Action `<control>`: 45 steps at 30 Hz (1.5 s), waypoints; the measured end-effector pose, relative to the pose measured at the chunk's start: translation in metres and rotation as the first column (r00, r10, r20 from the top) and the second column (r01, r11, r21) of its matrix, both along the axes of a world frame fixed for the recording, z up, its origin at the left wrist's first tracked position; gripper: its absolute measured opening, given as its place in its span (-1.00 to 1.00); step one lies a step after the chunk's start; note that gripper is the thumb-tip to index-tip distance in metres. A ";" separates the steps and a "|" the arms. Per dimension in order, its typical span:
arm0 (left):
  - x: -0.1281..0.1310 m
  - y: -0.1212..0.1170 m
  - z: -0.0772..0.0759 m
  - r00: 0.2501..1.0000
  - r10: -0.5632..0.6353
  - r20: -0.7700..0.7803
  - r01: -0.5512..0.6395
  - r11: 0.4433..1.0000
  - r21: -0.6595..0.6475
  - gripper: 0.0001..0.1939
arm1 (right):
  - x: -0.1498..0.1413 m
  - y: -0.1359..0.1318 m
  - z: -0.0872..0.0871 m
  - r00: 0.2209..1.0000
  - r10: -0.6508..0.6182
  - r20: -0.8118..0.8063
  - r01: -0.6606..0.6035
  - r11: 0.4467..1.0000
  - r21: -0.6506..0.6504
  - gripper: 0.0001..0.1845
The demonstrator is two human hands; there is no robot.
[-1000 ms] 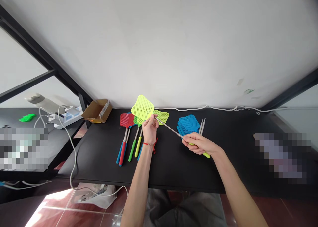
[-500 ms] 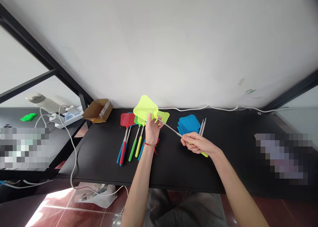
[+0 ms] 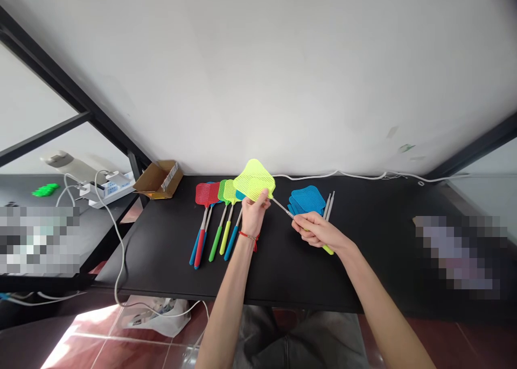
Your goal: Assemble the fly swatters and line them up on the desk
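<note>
A yellow fly swatter [image 3: 254,179] with a thin metal rod is held above the table between my two hands. My left hand [image 3: 256,210] pinches it at the base of its mesh head. My right hand [image 3: 317,230] is wrapped round the yellow handle, whose end sticks out below the palm. Left of my left hand lie a red swatter [image 3: 207,194], a green swatter [image 3: 218,237], another yellow swatter [image 3: 226,234] and a blue-handled swatter [image 3: 231,242]. Beyond my right hand rest stacked blue mesh heads [image 3: 307,199] and grey metal rods [image 3: 329,204].
An open cardboard box [image 3: 159,180] stands at the back left of the black table [image 3: 283,272]. A power strip [image 3: 111,190] with white cables [image 3: 121,250] lies further left. One cable runs along the wall. A blurred patch [image 3: 456,253] covers something at the right.
My left hand has moved right, and the held swatter's head has come closer to my right hand. Less of the metal rod shows. My right hand has barely shifted.
</note>
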State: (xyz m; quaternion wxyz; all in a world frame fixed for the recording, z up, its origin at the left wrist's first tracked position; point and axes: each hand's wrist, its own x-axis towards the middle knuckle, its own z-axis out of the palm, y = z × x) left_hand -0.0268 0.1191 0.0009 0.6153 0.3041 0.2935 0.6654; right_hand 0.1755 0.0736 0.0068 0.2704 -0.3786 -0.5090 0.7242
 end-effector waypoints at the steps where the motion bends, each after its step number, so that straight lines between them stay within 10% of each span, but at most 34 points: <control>1: 0.006 -0.002 0.000 0.999 -0.044 -0.025 0.044 0.999 0.002 -0.67 | -0.002 0.000 0.000 1.000 -0.021 -0.016 0.021 1.000 0.008 -0.52; 45: 0.022 -0.008 -0.006 0.930 -0.231 -0.287 0.244 0.970 0.012 -0.56 | -0.013 0.002 -0.007 0.944 -0.228 -0.237 0.245 0.968 0.047 -0.59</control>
